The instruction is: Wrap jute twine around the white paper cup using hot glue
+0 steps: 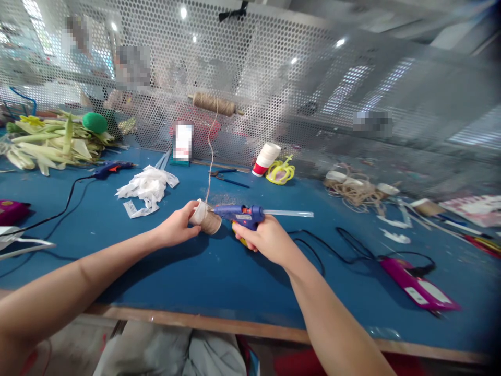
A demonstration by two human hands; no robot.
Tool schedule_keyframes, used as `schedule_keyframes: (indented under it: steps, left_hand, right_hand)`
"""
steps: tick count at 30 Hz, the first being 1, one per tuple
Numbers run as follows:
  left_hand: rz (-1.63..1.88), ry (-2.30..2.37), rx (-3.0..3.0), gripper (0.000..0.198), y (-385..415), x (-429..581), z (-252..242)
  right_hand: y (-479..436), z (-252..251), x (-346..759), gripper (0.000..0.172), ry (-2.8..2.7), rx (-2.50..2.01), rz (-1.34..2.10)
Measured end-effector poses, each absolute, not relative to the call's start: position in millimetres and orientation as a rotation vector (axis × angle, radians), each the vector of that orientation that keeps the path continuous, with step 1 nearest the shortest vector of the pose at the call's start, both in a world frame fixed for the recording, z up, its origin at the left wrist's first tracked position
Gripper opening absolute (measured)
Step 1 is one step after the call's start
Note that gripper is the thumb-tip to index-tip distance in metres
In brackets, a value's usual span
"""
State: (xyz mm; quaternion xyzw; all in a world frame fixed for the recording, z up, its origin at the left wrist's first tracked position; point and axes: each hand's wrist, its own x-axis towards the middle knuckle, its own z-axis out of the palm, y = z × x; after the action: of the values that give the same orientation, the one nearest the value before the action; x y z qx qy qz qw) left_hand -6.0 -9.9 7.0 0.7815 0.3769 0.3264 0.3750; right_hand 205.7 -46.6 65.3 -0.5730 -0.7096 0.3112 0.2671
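My left hand [180,225] is closed around a small paper cup [200,214] that lies tilted, its lower part wrapped in twine [212,223]. In my right hand [266,237] is a blue hot glue gun [240,213], with a clear glue stick [291,213] sticking out of its back. The gun's nozzle points left and meets or nearly meets the cup's side; I cannot tell which. From the cup a strand of twine [212,156] runs up to a twine spool [214,103] on a rod at the perforated screen.
Crumpled white plastic [146,189] and pliers [230,179] lie beyond my hands. A second glue gun [113,168] and corn husks [58,141] are at left. Stacked paper cups [266,158] stand by the screen. A purple power strip [418,284] and its cord lie at right.
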Motion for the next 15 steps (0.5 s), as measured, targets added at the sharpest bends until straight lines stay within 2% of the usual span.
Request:
schedule_keyframes:
  steps: [6, 10, 15]
  left_hand:
    - [0.841, 0.995, 2.027, 0.048, -10, -6, 5]
    - [0.833, 1.001, 2.011, 0.05, -12, -5, 9]
    - [0.783, 1.093, 2.099, 0.043, -14, -4, 15]
  right_hand:
    - [-39, 60, 205, 0.027, -1.919, -1.522, 0.82]
    - [-34, 60, 205, 0.027, -1.816, -1.501, 0.965]
    - [-4, 58, 218, 0.016, -1.558, -1.437, 1.094]
